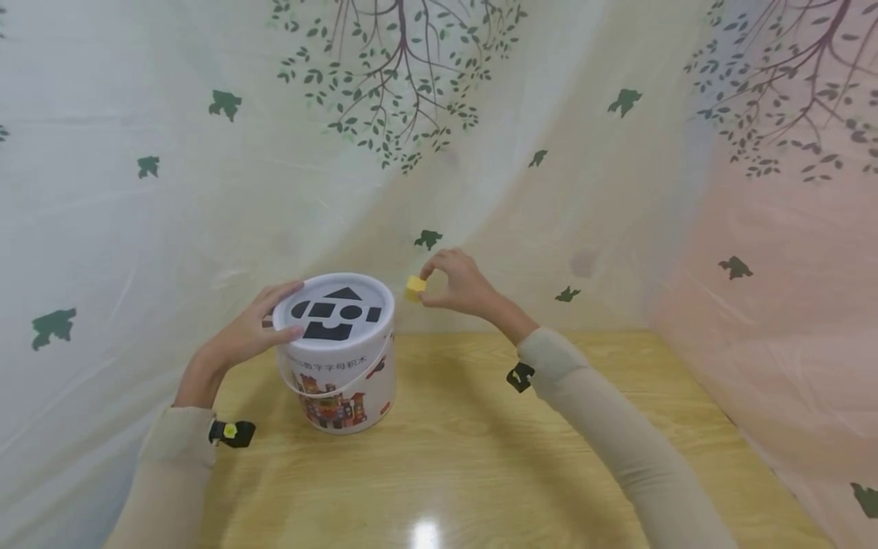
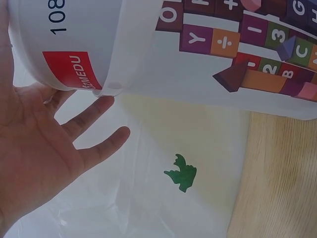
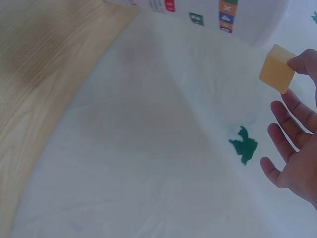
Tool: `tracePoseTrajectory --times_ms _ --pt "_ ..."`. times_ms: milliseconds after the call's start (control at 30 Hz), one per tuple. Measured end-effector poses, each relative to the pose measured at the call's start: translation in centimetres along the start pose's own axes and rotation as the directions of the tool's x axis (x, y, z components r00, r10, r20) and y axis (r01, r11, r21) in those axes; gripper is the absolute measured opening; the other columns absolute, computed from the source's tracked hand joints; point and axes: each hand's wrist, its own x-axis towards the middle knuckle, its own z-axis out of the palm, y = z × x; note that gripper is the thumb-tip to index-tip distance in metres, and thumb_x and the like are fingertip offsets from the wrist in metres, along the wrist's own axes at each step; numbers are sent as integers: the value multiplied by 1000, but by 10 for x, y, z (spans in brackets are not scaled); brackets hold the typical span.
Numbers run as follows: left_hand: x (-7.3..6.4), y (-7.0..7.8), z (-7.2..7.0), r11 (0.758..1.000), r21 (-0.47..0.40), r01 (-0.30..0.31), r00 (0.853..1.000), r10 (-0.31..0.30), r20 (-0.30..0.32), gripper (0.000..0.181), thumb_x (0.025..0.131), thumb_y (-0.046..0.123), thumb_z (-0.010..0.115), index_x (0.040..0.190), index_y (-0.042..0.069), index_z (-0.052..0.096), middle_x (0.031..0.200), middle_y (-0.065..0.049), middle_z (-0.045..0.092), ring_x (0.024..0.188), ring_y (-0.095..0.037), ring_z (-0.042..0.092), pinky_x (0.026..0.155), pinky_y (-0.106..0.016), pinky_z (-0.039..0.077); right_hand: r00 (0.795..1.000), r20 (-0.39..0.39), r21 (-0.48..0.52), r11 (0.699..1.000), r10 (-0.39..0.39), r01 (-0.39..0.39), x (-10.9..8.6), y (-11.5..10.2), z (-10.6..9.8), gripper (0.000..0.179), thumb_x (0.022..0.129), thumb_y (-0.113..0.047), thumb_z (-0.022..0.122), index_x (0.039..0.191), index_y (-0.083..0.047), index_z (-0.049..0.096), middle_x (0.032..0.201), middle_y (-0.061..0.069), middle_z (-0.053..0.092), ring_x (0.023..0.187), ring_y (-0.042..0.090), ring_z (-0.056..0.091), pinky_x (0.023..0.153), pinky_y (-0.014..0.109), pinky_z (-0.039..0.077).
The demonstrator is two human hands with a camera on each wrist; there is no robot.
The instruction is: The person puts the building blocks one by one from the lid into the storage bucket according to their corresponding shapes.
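A white bucket (image 1: 376, 385) with a wire handle and printed toy-block pictures stands upright on the table. Its white lid (image 1: 318, 292) has several dark shaped openings, among them a triangle, a circle and an arch. My left hand (image 1: 245, 326) rests on the left side of the lid's rim, thumb in front; in the left wrist view its fingers (image 2: 101, 110) are spread and fairly straight. To the right of the lid, in the air, my right hand (image 1: 461, 284) pinches a small yellow cube block (image 1: 414, 289) between thumb and fingertips. The remaining right fingers (image 3: 285, 124) are held apart from the block.
The bucket stands on a light wooden table (image 1: 425, 473) near its back edge. Behind and to the sides hangs a pale curtain (image 1: 274, 206) printed with trees and green leaves. Dark wrist straps (image 1: 236, 434) sit at both sleeves.
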Motion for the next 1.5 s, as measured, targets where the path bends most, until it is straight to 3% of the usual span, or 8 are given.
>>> tracePoseTrajectory --times_ms 600,833,1500 --pt "-9 -1 7 1000 -5 7 1000 -7 -5 84 96 30 69 164 16 21 164 -24 18 144 -49 29 113 -73 32 999 26 8 999 -38 38 28 -51 9 34 83 -28 81 109 -7 70 118 8 67 122 26 50 111 50 40" --pt "-9 1 4 1000 12 14 1000 -14 -14 85 96 31 69 164 17 20 164 -25 18 144 -51 30 113 -73 32 998 38 16 999 -42 42 37 -67 17 37 83 -28 80 112 -8 70 119 7 68 124 25 51 116 49 38" --pt "-5 2 1 1000 -4 -20 1000 20 0 83 97 24 68 164 14 20 161 -26 20 142 -49 30 111 -74 34 998 63 11 1000 -2 1 46 -90 48 38 90 -34 76 118 -10 68 120 3 67 120 20 50 111 41 39"
